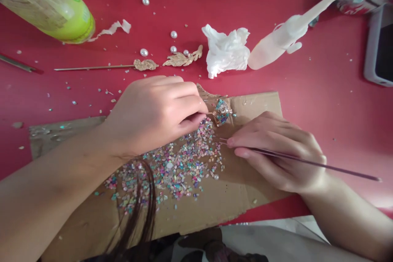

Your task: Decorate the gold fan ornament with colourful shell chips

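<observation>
My left hand point(156, 112) is closed, pinching the stem of a small gold ornament point(221, 112) covered with coloured chips, held over a piece of brown cardboard point(258, 106). My right hand point(279, 151) is closed on a thin dark stick point(322, 166); its tip points left toward a heap of small coloured shell chips point(175, 168) on the cardboard. The ornament sits just above the heap's upper right end.
On the red table point(322, 102) lie a gold leaf hairpin point(123, 66), another gold leaf point(182, 59), loose pearls point(143, 52), crumpled white tissue point(226, 51), a white glue bottle point(285, 37), a green bottle point(46, 2) and a phone point(379, 47). Strands of hair point(144, 208) hang in front.
</observation>
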A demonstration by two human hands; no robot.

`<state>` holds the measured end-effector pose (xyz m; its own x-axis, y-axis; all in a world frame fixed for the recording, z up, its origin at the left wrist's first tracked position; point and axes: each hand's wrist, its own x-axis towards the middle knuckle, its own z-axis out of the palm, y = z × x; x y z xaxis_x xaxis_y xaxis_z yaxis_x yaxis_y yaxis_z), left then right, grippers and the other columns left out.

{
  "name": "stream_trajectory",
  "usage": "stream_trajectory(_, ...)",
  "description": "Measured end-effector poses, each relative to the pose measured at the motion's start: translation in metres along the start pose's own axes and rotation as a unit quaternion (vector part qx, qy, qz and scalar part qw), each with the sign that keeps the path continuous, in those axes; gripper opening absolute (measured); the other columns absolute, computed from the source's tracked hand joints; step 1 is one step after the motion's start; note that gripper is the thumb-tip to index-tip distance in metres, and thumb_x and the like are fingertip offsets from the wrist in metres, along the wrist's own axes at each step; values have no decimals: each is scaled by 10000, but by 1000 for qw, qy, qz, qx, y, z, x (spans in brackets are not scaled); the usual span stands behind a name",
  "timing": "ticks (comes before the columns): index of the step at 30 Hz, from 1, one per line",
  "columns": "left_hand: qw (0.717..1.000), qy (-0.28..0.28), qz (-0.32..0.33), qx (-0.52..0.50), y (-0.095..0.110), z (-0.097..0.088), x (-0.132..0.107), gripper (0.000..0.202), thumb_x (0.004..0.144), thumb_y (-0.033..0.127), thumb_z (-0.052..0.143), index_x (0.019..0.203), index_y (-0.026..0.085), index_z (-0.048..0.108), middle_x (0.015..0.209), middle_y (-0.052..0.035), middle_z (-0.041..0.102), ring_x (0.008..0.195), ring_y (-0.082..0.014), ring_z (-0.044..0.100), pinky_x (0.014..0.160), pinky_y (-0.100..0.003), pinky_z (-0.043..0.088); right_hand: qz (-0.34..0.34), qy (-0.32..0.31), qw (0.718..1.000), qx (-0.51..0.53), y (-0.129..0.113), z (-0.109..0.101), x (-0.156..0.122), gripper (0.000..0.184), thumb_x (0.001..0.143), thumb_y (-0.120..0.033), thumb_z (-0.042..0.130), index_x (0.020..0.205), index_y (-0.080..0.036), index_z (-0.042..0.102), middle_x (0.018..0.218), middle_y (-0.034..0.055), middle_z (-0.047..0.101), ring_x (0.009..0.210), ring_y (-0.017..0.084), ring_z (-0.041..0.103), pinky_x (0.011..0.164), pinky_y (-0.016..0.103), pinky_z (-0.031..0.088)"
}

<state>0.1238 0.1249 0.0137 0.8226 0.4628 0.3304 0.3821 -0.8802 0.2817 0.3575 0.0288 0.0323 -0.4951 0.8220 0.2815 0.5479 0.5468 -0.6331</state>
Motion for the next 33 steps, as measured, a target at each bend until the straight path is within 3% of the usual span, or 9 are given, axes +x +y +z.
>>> stream_trajectory(6,999,-10,-28,-25,1,0,0,191,972,245,531,905,224,709,905,1,737,821,-159,667,743,-305,493,3,16,1000,-1,-2,9,1,56,936,-154,650,984,-175,671,877,35,783,791,156,715,732,338,542)
stream_trajectory(18,995,-25,-71,-70,3,-2,1,182,956,222,538,928,234,717,934,10,735,873,-139,669,760,-269,472,18,5,1000,21,-4,8,2,89,938,-139,646,1014,-176,674,874,29,772,811,150,701,755,332,548)
stream_trajectory(24,992,-12,-87,-95,3,-1,1,161,933,199,560,910,228,716,929,10,725,881,-131,673,781,-259,488,-5,-24,998,-50,-14,16,2,181,940,-162,657,1121,-163,674,959,27,783,882,164,699,774,356,504)
stream_trajectory(30,992,-11,-87,-94,3,1,0,163,937,223,550,887,227,706,914,6,715,872,-131,672,776,-261,495,15,-13,999,-30,-17,12,2,95,932,-119,609,1001,-153,666,836,27,758,804,167,681,751,364,472)
stream_trajectory(33,991,-11,-90,-97,4,0,0,168,936,221,546,879,227,704,914,4,717,870,-133,674,767,-259,492,6,-18,999,-29,-17,13,3,117,939,-131,609,1036,-161,667,866,24,770,812,164,691,753,358,473)
